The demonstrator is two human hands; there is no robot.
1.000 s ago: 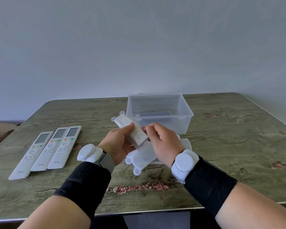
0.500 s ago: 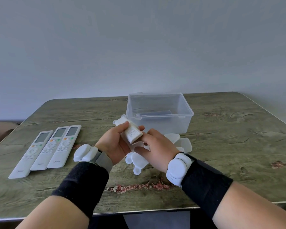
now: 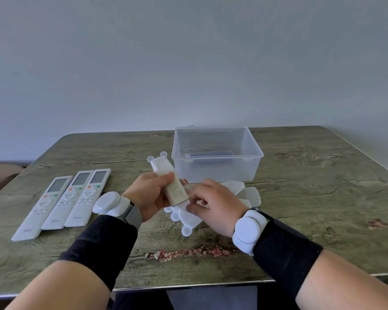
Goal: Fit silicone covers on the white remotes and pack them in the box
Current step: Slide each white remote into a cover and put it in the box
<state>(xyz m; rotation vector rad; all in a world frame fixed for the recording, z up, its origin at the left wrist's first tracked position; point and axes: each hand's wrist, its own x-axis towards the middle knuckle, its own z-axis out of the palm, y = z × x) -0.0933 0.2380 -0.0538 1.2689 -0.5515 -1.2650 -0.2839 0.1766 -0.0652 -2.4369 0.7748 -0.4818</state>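
Step in hand: fitting one silicone cover (image 3: 157, 158) on a remote (image 3: 176, 191); by my judgement the cover is almost fully on and only the near end is left.
Left hand (image 3: 150, 194): its fingers (image 3: 164, 178) are curled round the middle of the remote and hold it above the desk (image 3: 323, 198), tilted, with the eared end of the cover pointing away.
Right hand (image 3: 215, 204): its fingers (image 3: 199, 194) are pressed together and pinch the loose clear edge of the cover at the near end of the remote.
Where the remote is: in the air between both hands, just in front of the box (image 3: 253, 156), not touching it.
Box: open; something flat and bluish lies in it, and I cannot tell what it is.
Waiting: three bare remotes (image 3: 61, 203) lie side by side on the left; spare covers (image 3: 248, 194) lie in a pile under the hands.
Next move: probably to pull the pinched edge over the near corner. The left hand needs a firm grip, because silicone stretches and can slip back.
After that: the covered remote goes into the box.
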